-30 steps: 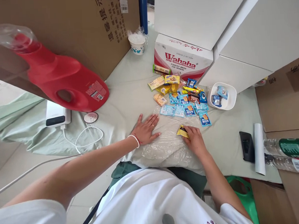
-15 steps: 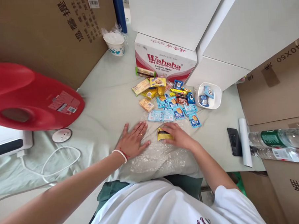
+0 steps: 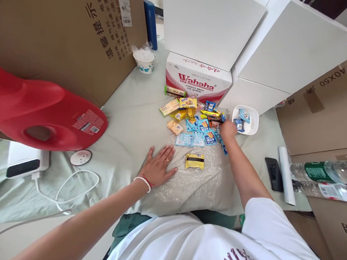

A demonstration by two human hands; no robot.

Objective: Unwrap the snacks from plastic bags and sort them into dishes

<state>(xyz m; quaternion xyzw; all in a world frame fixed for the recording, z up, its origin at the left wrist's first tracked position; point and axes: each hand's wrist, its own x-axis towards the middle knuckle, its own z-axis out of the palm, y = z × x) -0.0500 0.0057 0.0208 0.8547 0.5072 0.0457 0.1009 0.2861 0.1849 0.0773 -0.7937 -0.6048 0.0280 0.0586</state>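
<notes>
My left hand (image 3: 159, 166) lies flat on the cloth and the edge of a clear plastic sheet (image 3: 176, 193), its fingers spread and holding nothing. To its right, a yellow snack packet (image 3: 195, 161) rests alone on the sheet. My right hand (image 3: 228, 130) is at the right side of the snack pile, fingers curled down and closed on a small dark-blue snack packet (image 3: 223, 117), mostly hidden by the hand. Beside it are light-blue biscuit packets (image 3: 203, 125), a brown packet (image 3: 215, 122) and a yellow stick packet (image 3: 210, 113).
A white tray (image 3: 256, 120) with two blue packets stands right of my right hand. Behind the pile is a Wahaba-style water carton (image 3: 198, 77). A red jug (image 3: 60, 115) and power bank (image 3: 28, 159) stand left; a phone (image 3: 273, 174) and bottles (image 3: 325, 171) lie right.
My right hand has let go of the yellow snack packet, leaving it on the plastic sheet, and moved up and right to the pile. My left hand stays flat. The view has shifted slightly.
</notes>
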